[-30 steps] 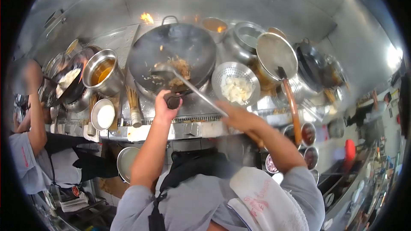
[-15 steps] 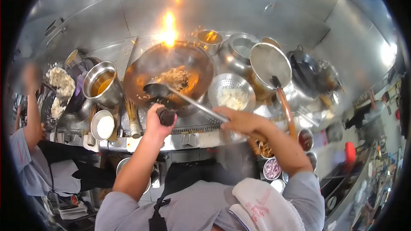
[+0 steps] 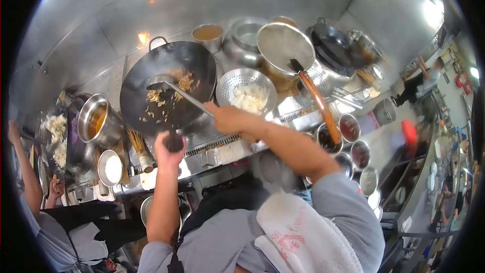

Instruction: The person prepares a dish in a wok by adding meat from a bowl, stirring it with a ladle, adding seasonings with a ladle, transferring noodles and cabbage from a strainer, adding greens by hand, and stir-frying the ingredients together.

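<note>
My left hand (image 3: 169, 155) is closed around the dark, thick grip (image 3: 175, 141) at the near side of a large black wok (image 3: 136, 83). Brown sliced food (image 3: 185, 82) and scattered bits lie inside the wok. In my right hand (image 3: 230, 120) is the long metal handle of a ladle (image 3: 189, 98); its bowl hangs over the food in the wok. Just right of the wok sits a perforated metal strainer (image 3: 226, 91) with white pieces (image 3: 249, 97) in it.
A small flame (image 3: 144, 39) burns behind the wok. Pots of liquid (image 3: 102, 136) and a white bowl (image 3: 110, 168) stand left. A wooden-handled mesh strainer (image 3: 319, 103) and several ingredient bowls (image 3: 349, 126) are on the right. A co-worker's arm (image 3: 30, 174) is at far left.
The tall flame behind the wok has shrunk to a small one. My view has swung, shifting the scene left. The wok's far rim and loop handle now show clearly; both hands keep their holds.
</note>
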Tool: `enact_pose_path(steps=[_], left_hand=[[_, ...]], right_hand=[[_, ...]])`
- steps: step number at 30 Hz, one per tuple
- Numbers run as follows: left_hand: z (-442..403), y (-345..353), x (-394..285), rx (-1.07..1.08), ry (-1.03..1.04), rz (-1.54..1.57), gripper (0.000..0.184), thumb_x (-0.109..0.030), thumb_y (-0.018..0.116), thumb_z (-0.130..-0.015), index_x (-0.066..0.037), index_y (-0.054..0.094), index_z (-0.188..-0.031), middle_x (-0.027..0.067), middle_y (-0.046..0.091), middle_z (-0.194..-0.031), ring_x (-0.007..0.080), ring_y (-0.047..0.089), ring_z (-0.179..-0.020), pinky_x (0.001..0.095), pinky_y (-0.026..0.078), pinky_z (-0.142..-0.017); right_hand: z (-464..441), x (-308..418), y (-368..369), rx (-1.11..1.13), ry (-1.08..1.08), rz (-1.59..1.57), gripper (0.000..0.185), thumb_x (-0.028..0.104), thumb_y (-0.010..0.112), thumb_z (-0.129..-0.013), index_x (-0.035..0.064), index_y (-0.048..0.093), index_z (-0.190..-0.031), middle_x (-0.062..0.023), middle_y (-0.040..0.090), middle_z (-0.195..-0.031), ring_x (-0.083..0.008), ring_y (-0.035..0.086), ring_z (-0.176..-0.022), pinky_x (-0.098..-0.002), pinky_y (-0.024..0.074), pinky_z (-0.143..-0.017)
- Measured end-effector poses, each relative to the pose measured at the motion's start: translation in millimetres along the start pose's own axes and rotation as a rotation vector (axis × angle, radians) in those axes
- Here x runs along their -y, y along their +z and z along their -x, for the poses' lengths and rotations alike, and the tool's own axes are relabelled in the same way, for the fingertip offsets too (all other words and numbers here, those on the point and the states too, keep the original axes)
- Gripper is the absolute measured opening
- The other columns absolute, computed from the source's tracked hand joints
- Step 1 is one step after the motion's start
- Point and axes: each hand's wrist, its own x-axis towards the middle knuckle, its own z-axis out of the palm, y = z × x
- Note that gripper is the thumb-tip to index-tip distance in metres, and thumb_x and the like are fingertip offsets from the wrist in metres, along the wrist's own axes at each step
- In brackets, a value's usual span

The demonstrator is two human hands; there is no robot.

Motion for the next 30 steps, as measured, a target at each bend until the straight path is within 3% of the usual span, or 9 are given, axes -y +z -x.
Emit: enact_pose_path(steps=[2,6,9,11,16,18,24,28,30], left_hand=[[15.2,-29.9,18.4,0.021,0.067,-0.014,0.017,-0.018,0.063,-0.071,-0.017,0.059,-0.087,0.0014,0.061,-0.085,0.0199,0.058,-0.081,0.0377,0.047,-0.071],[71.0,-11.8,19.3,0.031,0.026,-0.084,0.024,-0.019,0.061,-0.069,-0.018,0.06,-0.093,0.0012,0.061,-0.086,0.0183,0.056,-0.077,0.0368,0.047,-0.068],[3.3,17.2,-15.1,-0.026,-0.041,0.117,0.016,-0.017,0.064,-0.071,-0.014,0.057,-0.086,0.0044,0.06,-0.084,0.0217,0.057,-0.076,0.0403,0.049,-0.07],[-38.2,4.7,-9.6,0.055,-0.019,0.116,0.016,-0.016,0.065,-0.072,-0.011,0.056,-0.085,0.0069,0.059,-0.085,0.0234,0.058,-0.081,0.0408,0.049,-0.072],[15.8,-29.0,27.8,-0.007,0.028,0.05,0.023,-0.019,0.063,-0.07,-0.012,0.06,-0.092,0.0037,0.062,-0.09,0.0212,0.059,-0.085,0.0393,0.048,-0.073],[64.9,-23.4,34.3,-0.097,0.041,-0.04,0.027,-0.022,0.059,-0.068,-0.013,0.061,-0.094,0.0039,0.062,-0.085,0.0206,0.058,-0.078,0.0396,0.049,-0.068],[-29.1,13.1,-12.8,0.072,-0.017,0.083,0.016,-0.019,0.064,-0.074,-0.014,0.056,-0.087,0.0037,0.058,-0.082,0.0216,0.058,-0.079,0.0381,0.049,-0.072],[-26.1,-11.2,21.3,0.067,0.044,0.078,0.018,-0.02,0.064,-0.074,-0.011,0.055,-0.088,0.0059,0.059,-0.087,0.0225,0.059,-0.087,0.0405,0.047,-0.077],[5.2,-37.2,39.9,0.035,0.067,0.037,0.022,-0.021,0.062,-0.071,-0.014,0.057,-0.092,0.0038,0.059,-0.089,0.0209,0.059,-0.082,0.0417,0.048,-0.069]], right_hand=[[-13.5,0.7,9.3,-0.167,0.065,0.054,0.054,0.017,0.047,-0.087,0.0109,0.029,-0.138,-0.0246,0.06,-0.1,-0.0384,0.06,-0.088,-0.0453,0.0469,-0.073],[57.1,15.2,-20.2,-0.003,0.058,-0.132,0.057,0.017,0.049,-0.086,0.0071,0.028,-0.139,-0.0224,0.059,-0.111,-0.0342,0.06,-0.097,-0.0424,0.0479,-0.078],[38.7,-18.0,-23.7,0.017,-0.331,-0.065,0.058,0.016,0.05,-0.086,0.0126,0.029,-0.14,-0.0205,0.056,-0.118,-0.0324,0.06,-0.099,-0.0407,0.0462,-0.085],[23.8,-10.5,-28.8,0.125,0.035,-0.076,0.058,0.015,0.05,-0.086,0.015,0.029,-0.14,-0.0224,0.055,-0.119,-0.0347,0.059,-0.101,-0.0403,0.0435,-0.09],[-7.1,-6.0,-5.1,-0.174,0.07,-0.002,0.058,0.014,0.051,-0.086,0.0131,0.03,-0.139,-0.0272,0.056,-0.114,-0.0398,0.056,-0.105,-0.0435,0.0424,-0.091],[16.0,-7.8,3.7,-0.226,-0.095,-0.052,0.055,0.015,0.046,-0.086,0.0113,0.028,-0.137,-0.0303,0.06,-0.098,-0.0454,0.059,-0.089,-0.049,0.0462,-0.077],[54.9,-27.2,-22.0,0.108,-0.186,-0.054,0.062,0.018,0.051,-0.087,0.0154,0.024,-0.143,-0.0274,0.057,-0.111,-0.0407,0.057,-0.103,-0.044,0.0438,-0.089],[12.7,-14.8,-2.8,-0.083,-0.024,-0.038,0.062,0.018,0.051,-0.086,0.0134,0.024,-0.142,-0.0281,0.059,-0.104,-0.0426,0.058,-0.097,-0.0459,0.0452,-0.084],[11.9,-9.9,5.4,-0.233,0.007,-0.076,0.059,0.017,0.05,-0.087,0.0129,0.026,-0.14,-0.029,0.06,-0.1,-0.0471,0.057,-0.091,-0.0505,0.0451,-0.08]])
